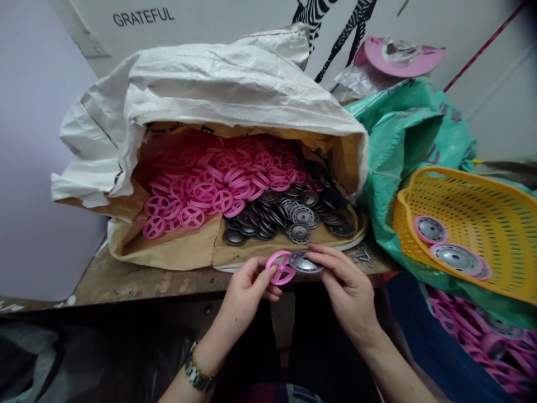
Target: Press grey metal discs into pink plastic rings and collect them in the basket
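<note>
Between thumb and fingers, my left hand [250, 285] grips a pink spoked wheel ring [287, 271], tilted toward me. A silver-grey hubcap disc [302, 261] is pinched in my right hand [346, 285], its left edge right beside the ring. Both hands are just over the table's front edge. Behind them, a large white sack [235, 84] lies open on its side. Inside it are a heap of pink wheel rings [210, 190] and, at the front right, a pile of dark grey hubcap discs [268, 218].
A yellow perforated basket [503, 224] on the right holds a few wheels with grey discs in pink rings [455, 257]. A green sack [413, 123] stands behind it. Small metal pins [361, 256] lie on the wooden table [168, 284]. More pink wheels [482, 347] are at the lower right.
</note>
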Motion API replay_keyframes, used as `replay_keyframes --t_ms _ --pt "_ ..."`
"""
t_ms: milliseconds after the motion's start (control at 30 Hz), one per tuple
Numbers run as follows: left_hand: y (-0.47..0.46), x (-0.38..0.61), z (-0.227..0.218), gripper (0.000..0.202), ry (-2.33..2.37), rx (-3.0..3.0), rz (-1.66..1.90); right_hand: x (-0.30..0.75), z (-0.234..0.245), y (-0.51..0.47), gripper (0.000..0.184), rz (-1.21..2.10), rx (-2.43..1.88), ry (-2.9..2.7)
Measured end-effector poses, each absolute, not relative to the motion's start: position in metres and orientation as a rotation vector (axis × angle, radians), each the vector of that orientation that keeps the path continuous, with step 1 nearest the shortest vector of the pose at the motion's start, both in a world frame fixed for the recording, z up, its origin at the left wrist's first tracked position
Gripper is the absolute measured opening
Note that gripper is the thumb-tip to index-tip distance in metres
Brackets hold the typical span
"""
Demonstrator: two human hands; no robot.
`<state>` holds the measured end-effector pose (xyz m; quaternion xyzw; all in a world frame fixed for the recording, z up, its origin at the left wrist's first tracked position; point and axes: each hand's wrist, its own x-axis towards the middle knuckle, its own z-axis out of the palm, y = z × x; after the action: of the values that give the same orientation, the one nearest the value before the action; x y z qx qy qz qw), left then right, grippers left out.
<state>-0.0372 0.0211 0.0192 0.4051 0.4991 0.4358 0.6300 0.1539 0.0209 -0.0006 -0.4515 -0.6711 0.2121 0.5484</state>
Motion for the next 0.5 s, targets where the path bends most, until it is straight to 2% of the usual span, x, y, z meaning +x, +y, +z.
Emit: replay_keyframes --t_ms 200,500 --pt "0.016 -0.030 0.022 0.036 1.106 0.835 1.003 0.150 -0.002 0.009 0.048 0.569 -1.015 -1.771" --pt "0.016 -0.024 0.017 0.035 1.061 0.662 0.999 0.149 -0.009 0.008 0.048 0.443 -1.153 -1.959"
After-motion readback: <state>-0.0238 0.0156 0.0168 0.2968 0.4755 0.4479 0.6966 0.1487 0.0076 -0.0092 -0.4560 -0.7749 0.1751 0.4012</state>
